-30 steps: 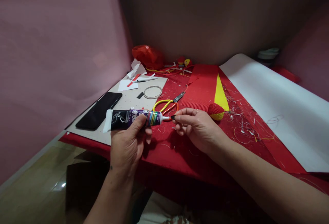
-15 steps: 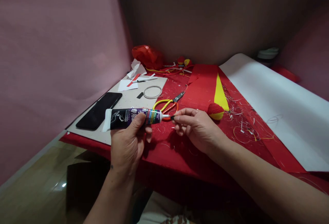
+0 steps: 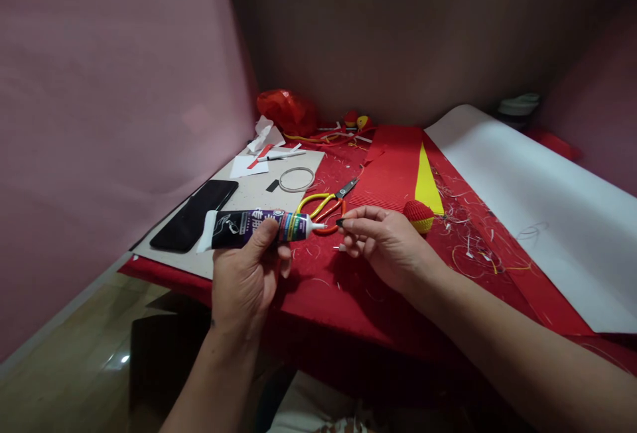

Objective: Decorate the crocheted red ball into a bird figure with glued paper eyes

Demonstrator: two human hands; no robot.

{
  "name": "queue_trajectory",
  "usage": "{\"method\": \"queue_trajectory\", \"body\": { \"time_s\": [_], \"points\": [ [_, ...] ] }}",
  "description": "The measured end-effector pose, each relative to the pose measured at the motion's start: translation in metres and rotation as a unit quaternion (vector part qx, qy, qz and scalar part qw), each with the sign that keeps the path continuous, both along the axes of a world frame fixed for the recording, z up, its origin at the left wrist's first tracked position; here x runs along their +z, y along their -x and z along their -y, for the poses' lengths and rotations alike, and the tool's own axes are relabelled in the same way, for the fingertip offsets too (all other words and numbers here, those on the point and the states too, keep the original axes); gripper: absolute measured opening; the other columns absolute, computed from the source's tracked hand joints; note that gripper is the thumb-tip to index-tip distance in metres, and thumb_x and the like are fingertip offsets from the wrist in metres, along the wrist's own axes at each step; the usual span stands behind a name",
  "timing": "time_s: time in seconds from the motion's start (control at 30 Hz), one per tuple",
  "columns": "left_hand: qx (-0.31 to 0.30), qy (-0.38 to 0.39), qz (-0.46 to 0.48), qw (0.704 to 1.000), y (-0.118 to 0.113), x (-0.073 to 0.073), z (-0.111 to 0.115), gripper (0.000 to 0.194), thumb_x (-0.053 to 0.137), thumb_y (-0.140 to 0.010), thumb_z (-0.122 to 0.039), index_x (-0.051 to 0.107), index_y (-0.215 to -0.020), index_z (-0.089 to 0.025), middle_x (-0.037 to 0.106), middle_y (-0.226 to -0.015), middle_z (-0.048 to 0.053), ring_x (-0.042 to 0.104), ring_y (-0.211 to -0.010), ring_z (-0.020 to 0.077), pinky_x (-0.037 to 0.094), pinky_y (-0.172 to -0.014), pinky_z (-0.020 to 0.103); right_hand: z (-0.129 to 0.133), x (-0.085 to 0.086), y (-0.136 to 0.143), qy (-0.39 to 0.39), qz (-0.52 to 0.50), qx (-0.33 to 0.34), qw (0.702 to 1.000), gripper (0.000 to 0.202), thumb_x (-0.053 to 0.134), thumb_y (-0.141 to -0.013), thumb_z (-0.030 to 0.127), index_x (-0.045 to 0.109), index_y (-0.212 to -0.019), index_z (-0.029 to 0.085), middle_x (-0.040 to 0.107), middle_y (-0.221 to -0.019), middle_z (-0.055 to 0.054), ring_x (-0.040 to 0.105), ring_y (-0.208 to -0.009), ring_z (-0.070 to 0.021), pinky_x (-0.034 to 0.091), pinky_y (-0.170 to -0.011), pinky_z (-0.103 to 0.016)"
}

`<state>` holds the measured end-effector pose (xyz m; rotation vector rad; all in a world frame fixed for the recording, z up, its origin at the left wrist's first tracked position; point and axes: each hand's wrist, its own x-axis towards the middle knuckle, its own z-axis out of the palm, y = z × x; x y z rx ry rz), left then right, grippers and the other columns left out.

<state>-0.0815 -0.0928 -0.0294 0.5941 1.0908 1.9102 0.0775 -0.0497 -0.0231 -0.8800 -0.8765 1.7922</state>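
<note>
My left hand is wrapped round a black and purple glue tube, its white nozzle pointing right. Thumb and index finger of my right hand pinch a small black piece, a short gap from the nozzle tip. A small white item sticks out from under the right fingers. Scissors with yellow and orange handles lie just behind the nozzle. A red and yellow ball sits behind my right hand, partly hidden by it.
A black phone and a clear ring lie on grey board at the left. Red pleated material lies behind the scissors. Thread scraps and a large white sheet are on the right. A red bag stands behind.
The black piece in my right hand has moved right, away from the nozzle tip, which it was touching or nearly touching. The white item under my right fingers now shows more.
</note>
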Motion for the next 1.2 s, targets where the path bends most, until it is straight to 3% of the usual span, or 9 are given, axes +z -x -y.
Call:
{"method": "queue_trajectory", "body": {
  "time_s": [0.13, 0.23, 0.37, 0.53, 0.7, 0.9, 1.0, 1.07, 1.2],
  "points": [
    [-0.042, 0.015, -0.002, 0.999, 0.005, 0.003, -0.008, 0.024, 0.08, -0.065, -0.023, 0.061, -0.064, -0.01, 0.055, -0.051, -0.002, 0.051, -0.038, 0.0102, 0.04, -0.026, 0.02, -0.002, 0.008, -0.007, -0.019, 0.001, -0.031, 0.999, 0.015, 0.075, -0.058, 0.016, 0.063, -0.065, 0.017, 0.059, -0.062, 0.0, 0.052, -0.054, -0.0114, 0.04, -0.053, -0.028],
    [-0.116, 0.048, 0.013, 0.992, 0.01, 0.006, -0.023, 0.013, 0.069, -0.076, -0.015, 0.062, -0.066, -0.01, 0.058, -0.053, 0.0, 0.055, -0.042, 0.0113, 0.044, -0.03, 0.02, -0.002, 0.014, -0.014, -0.043, 0.007, -0.055, 0.998, 0.013, 0.076, -0.059, 0.015, 0.064, -0.065, 0.017, 0.06, -0.067, -0.001, 0.053, -0.057, -0.0113, 0.041, -0.054, -0.027],
    [-0.207, 0.113, -0.003, 0.972, 0.008, 0.011, -0.044, 0.017, 0.054, -0.082, -0.003, 0.064, -0.068, -0.003, 0.064, -0.059, 0.01, 0.06, -0.043, 0.0128, 0.052, -0.039, 0.02, 0.0, 0.016, -0.028, -0.044, 0.024, -0.078, 0.996, 0.014, 0.077, -0.058, 0.015, 0.064, -0.063, 0.016, 0.06, -0.068, -0.001, 0.052, -0.057, -0.0107, 0.039, -0.054, -0.027],
    [-0.249, 0.171, -0.044, 0.952, -0.004, 0.014, -0.064, 0.014, 0.057, -0.08, -0.001, 0.066, -0.068, 0.0, 0.069, -0.068, 0.022, 0.069, -0.054, 0.0207, 0.059, -0.053, 0.025, 0.004, 0.016, -0.046, -0.042, 0.05, -0.092, 0.994, 0.015, 0.076, -0.059, 0.016, 0.063, -0.064, 0.018, 0.06, -0.068, -0.001, 0.053, -0.058, -0.0118, 0.039, -0.054, -0.028],
    [-0.249, 0.203, -0.112, 0.94, -0.01, 0.016, -0.076, 0.01, 0.064, -0.073, 0.0, 0.066, -0.065, -0.006, 0.071, -0.07, 0.021, 0.07, -0.056, 0.0225, 0.059, -0.049, 0.027, 0.01, 0.017, -0.056, -0.052, 0.05, -0.081, 0.994, 0.016, 0.076, -0.06, 0.016, 0.061, -0.064, 0.018, 0.058, -0.068, 0.0, 0.052, -0.057, -0.0114, 0.04, -0.054, -0.029],
    [-0.209, 0.202, -0.211, 0.933, 0.005, 0.015, -0.071, 0.009, 0.071, -0.07, -0.008, 0.064, -0.065, -0.01, 0.066, -0.052, 0.015, 0.063, -0.039, 0.022, 0.047, -0.033, 0.025, 0.017, 0.02, -0.063, -0.098, 0.083, -0.09, 0.988, 0.017, 0.073, -0.065, 0.016, 0.058, -0.071, 0.02, 0.057, -0.062, 0.003, 0.051, -0.054, -0.0111, 0.039, -0.053, -0.028],
    [-0.169, 0.18, -0.257, 0.934, 0.013, 0.022, -0.062, 0.022, 0.078, -0.061, -0.006, 0.065, -0.077, -0.013, 0.057, -0.041, 0.001, 0.048, -0.027, 0.0127, 0.026, -0.025, 0.017, 0.02, 0.018, -0.066, -0.157, 0.134, -0.08, 0.975, 0.017, 0.07, -0.07, 0.019, 0.056, -0.078, 0.021, 0.055, -0.061, 0.004, 0.05, -0.054, -0.0115, 0.039, -0.055, -0.029],
    [-0.154, 0.142, -0.316, 0.926, 0.01, 0.031, -0.054, 0.027, 0.079, -0.056, -0.001, 0.068, -0.077, -0.014, 0.054, -0.041, -0.004, 0.043, -0.028, 0.0065, 0.024, -0.03, 0.015, 0.02, 0.016, -0.067, -0.196, 0.169, -0.067, 0.964, 0.018, 0.068, -0.073, 0.02, 0.054, -0.085, 0.021, 0.055, -0.064, 0.004, 0.049, -0.056, -0.0116, 0.039, -0.056, -0.029],
    [-0.274, 0.066, -0.443, 0.851, -0.016, 0.056, -0.035, 0.005, 0.074, -0.065, -0.011, 0.072, -0.064, -0.015, 0.065, -0.058, 0.005, 0.056, -0.049, 0.0118, 0.038, -0.043, 0.019, 0.021, 0.01, -0.064, -0.3, 0.257, -0.044, 0.918, 0.019, 0.06, -0.079, 0.019, 0.052, -0.096, 0.021, 0.056, -0.069, 0.003, 0.051, -0.061, -0.0135, 0.039, -0.059, -0.031]
  ]
}}
